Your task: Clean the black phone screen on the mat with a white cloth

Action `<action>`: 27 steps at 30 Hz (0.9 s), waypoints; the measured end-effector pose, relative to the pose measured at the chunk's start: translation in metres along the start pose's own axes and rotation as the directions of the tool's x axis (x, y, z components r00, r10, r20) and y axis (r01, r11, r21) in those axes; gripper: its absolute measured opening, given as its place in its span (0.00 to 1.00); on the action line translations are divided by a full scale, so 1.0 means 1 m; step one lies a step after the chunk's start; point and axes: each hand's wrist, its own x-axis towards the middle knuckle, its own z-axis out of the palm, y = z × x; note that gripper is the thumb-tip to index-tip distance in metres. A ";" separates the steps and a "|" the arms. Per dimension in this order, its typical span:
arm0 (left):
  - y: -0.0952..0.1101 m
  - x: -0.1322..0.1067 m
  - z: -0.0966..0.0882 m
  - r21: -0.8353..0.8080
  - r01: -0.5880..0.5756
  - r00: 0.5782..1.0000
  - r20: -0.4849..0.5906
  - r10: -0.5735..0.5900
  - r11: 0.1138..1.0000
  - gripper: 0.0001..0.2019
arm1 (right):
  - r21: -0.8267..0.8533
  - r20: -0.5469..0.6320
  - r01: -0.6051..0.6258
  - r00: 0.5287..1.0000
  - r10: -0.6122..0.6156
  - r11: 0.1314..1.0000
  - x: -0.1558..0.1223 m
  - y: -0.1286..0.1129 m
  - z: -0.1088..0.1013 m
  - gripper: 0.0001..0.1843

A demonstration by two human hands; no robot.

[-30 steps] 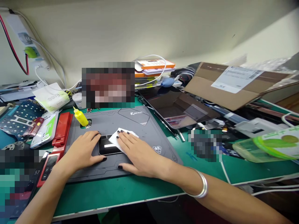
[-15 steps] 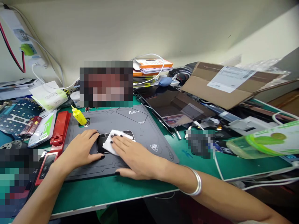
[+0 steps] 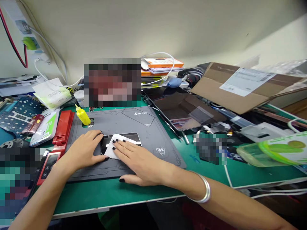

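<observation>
A smartphone (image 3: 132, 136) with a dark screen and pale rim lies flat on a grey work mat (image 3: 115, 119). My left hand (image 3: 83, 148) braces its left end, thumb at the near corner and fingertips at the far one. A white wipe (image 3: 110, 151) covers the middle of the screen. My right hand (image 3: 136, 159) lies flat on that wipe, fingers stretched out and pressing down, thumb spread out toward the mat's front edge. Part of the screen is hidden beneath the wipe and fingers.
Behind my left hand stands a yellow squeeze bottle (image 3: 82, 115). Left of the mat is a red device (image 3: 62, 127). A large dark screen panel (image 3: 182, 107) lies at back right, before an open cardboard box (image 3: 216, 84). A clear green-topped container (image 3: 271, 150) is far right.
The wipe has slid slightly left and nearer under my right hand, baring more of the phone's far right corner. My left hand keeps its place at the phone. The view has shifted a little.
</observation>
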 end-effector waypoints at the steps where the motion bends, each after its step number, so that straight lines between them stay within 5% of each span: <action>1: 0.000 0.000 0.000 0.001 -0.003 1.000 0.003 0.003 1.000 0.31 | -0.008 -0.004 -0.023 1.000 0.023 1.000 0.000 0.001 -0.001 0.42; 6: 0.002 0.001 -0.001 0.016 0.017 0.999 0.036 -0.018 1.000 0.33 | -0.126 -0.024 -0.245 0.970 0.244 0.961 0.003 0.005 -0.005 0.42; 13: 0.002 0.000 -0.001 0.013 0.026 0.999 0.042 -0.027 1.000 0.33 | -0.059 0.046 0.003 0.999 -0.001 0.998 0.001 -0.004 -0.004 0.43; 19: 0.003 0.001 -0.002 0.019 0.027 0.999 0.042 -0.028 0.999 0.34 | -0.190 -0.022 -0.259 0.965 0.260 0.947 0.004 0.007 -0.005 0.43; 24: 0.003 0.001 -0.001 0.019 0.037 0.998 0.042 -0.038 0.999 0.34 | -0.112 0.046 -0.001 0.999 0.006 0.994 0.001 -0.002 0.000 0.47; 27: 0.003 0.001 -0.001 0.008 0.034 0.999 0.025 -0.035 0.999 0.33 | -0.109 0.043 -0.022 0.999 0.027 0.994 0.000 -0.002 -0.002 0.44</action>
